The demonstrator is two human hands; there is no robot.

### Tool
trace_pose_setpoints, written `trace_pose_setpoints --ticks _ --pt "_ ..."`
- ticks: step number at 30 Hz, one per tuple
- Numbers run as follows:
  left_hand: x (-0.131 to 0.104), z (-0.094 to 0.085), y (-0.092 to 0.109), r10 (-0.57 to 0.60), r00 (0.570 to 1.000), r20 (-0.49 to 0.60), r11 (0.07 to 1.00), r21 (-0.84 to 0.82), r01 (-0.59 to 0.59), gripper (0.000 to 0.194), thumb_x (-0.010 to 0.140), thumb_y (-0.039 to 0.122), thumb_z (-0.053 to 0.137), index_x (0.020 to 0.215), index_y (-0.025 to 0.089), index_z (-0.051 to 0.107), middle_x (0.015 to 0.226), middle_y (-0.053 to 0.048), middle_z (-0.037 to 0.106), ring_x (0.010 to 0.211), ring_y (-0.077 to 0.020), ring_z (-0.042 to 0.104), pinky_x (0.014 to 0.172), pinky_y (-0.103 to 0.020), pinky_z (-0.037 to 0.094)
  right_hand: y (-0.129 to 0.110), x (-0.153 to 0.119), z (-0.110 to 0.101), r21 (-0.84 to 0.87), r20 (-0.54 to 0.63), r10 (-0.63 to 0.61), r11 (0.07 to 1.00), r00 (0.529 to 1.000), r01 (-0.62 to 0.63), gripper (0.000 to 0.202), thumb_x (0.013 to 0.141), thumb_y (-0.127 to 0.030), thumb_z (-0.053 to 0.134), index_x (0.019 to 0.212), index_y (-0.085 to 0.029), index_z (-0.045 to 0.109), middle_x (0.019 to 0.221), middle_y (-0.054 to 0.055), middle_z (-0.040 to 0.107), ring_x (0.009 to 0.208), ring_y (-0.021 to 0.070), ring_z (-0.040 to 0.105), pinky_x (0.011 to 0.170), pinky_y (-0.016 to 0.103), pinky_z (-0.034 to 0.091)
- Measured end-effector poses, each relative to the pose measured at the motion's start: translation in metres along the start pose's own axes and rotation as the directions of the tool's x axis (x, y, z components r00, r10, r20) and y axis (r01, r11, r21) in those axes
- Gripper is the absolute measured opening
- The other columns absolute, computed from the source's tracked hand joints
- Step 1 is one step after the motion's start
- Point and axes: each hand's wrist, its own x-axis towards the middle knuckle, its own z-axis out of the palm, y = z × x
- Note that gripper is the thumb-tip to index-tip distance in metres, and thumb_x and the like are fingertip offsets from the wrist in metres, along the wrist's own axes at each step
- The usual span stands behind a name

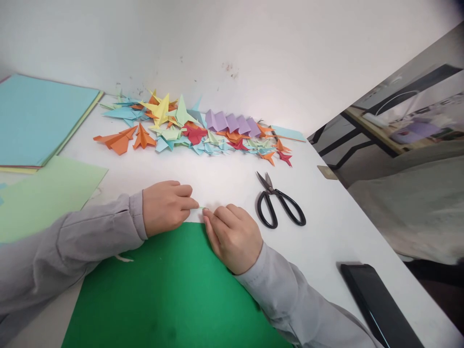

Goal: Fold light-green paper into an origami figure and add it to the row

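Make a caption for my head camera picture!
Left hand and right hand close together by green paper, scissors and folded shapes nearby.

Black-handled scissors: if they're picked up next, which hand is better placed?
Likely the right hand: it is nearer the black-handled scissors, which lie on its side; the left hand would have to reach past it.

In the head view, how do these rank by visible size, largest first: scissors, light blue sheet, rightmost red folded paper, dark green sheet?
1. Dark green sheet, cut off by the frame
2. Light blue sheet, also cut off
3. Scissors
4. Rightmost red folded paper
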Motion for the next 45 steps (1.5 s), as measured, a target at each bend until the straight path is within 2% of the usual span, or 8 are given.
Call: trace_pose_setpoints --ticks 8,15,23,25,29,31,35,45 --pt "0.001 -0.0046 -0.0017 -0.038 0.995 0.096 0.996 -0.08 0.045 0.032 0.085 0.013 0.038 0.062 0.018 0.058 0.077 -0.005 0.063 0.075 -0.0149 0.049 0.064 -0.028 0.039 0.0002 0.0019 -0.0006 0.075 0.02 0.1 0.992 0.995 -0.101 0.027 0.084 -0.018 0.044 0.062 -0.015 0.059 0.059 0.003 0.05 0.056 0.013 0.04 0.056 0.028 0.031" --pt "-0.0003 -0.0017 -0.0015 -0.005 1.0 -0.002 0.998 -0.063 0.005 0.03 0.083 0.01 0.04 0.06 0.017 0.058 0.078 -0.004 0.064 0.074 -0.0148 0.049 0.063 -0.028 0.04 0.0001 0.001 -0.0009 0.115 0.017 0.122 0.986 0.992 -0.123 0.028 0.083 -0.018 0.044 0.058 -0.015 0.057 0.059 0.003 0.051 0.056 0.0128 0.039 0.056 0.027 0.033" --pt "-0.0003 -0.0014 -0.0008 -0.006 1.0 0.008 0.999 -0.034 0.007 0.031 0.084 0.01 0.04 0.06 0.017 0.057 0.081 -0.004 0.065 0.075 -0.0145 0.05 0.064 -0.027 0.04 0.0004 0.0005 -0.0017 0.162 0.011 0.168 0.972 0.986 -0.168 0.033 0.083 -0.017 0.042 0.053 -0.015 0.055 0.056 0.004 0.049 0.055 0.0124 0.042 0.054 0.027 0.034" --pt "-0.0002 -0.001 -0.0007 0.008 1.0 -0.001 1.0 -0.008 -0.008 0.031 0.084 0.01 0.04 0.059 0.016 0.057 0.082 -0.004 0.065 0.075 -0.0147 0.05 0.063 -0.027 0.04 0.0013 -0.0005 -0.0016 0.156 -0.005 0.172 0.973 0.985 -0.169 0.03 0.083 -0.017 0.043 0.057 -0.014 0.059 0.056 0.004 0.05 0.055 0.0126 0.043 0.054 0.027 0.035" --pt "0.0001 -0.0007 -0.0008 0.016 0.999 -0.028 1.0 0.001 -0.016 0.03 0.084 0.01 0.041 0.059 0.015 0.057 0.082 -0.004 0.065 0.075 -0.0148 0.05 0.063 -0.028 0.039 0.0028 -0.0019 -0.0008 0.071 -0.052 0.085 0.994 0.995 -0.081 0.023 0.084 -0.02 0.044 0.091 -0.011 0.064 0.061 0.005 0.054 0.059 0.0141 0.046 0.056 0.027 0.036" --pt "0.0003 -0.0013 -0.0009 0.021 1.0 -0.011 1.0 0.005 -0.021 0.03 0.084 0.009 0.04 0.061 0.016 0.058 0.081 -0.005 0.065 0.075 -0.0146 0.05 0.064 -0.027 0.039 0.0029 -0.0016 -0.0007 0.017 -0.038 0.036 0.999 0.999 -0.036 0.025 0.085 -0.022 0.045 0.098 -0.01 0.063 0.062 0.005 0.054 0.058 0.0142 0.044 0.056 0.028 0.036" --pt "0.0008 -0.0028 -0.0007 0.014 1.0 0.025 1.0 0.022 -0.015 0.031 0.084 0.009 0.038 0.061 0.016 0.057 0.082 -0.004 0.065 0.075 -0.0143 0.05 0.064 -0.027 0.039 0.0026 -0.0006 -0.0005 -0.043 -0.014 0.001 0.999 1.0 -0.002 0.024 0.084 -0.022 0.047 0.096 -0.01 0.064 0.062 0.005 0.054 0.058 0.0145 0.043 0.055 0.028 0.034" --pt "-0.0005 0.0004 0.0005 -0.016 1.0 -0.005 1.0 -0.013 0.016 0.031 0.084 0.01 0.039 0.061 0.016 0.058 0.081 -0.005 0.065 0.076 -0.0146 0.05 0.064 -0.027 0.039 0.0024 0.0004 -0.0004 -0.156 -0.028 -0.083 0.985 0.996 0.078 0.019 0.082 -0.02 0.05 0.087 -0.009 0.065 0.057 0.002 0.051 0.056 0.0144 0.038 0.052 0.03 0.029"
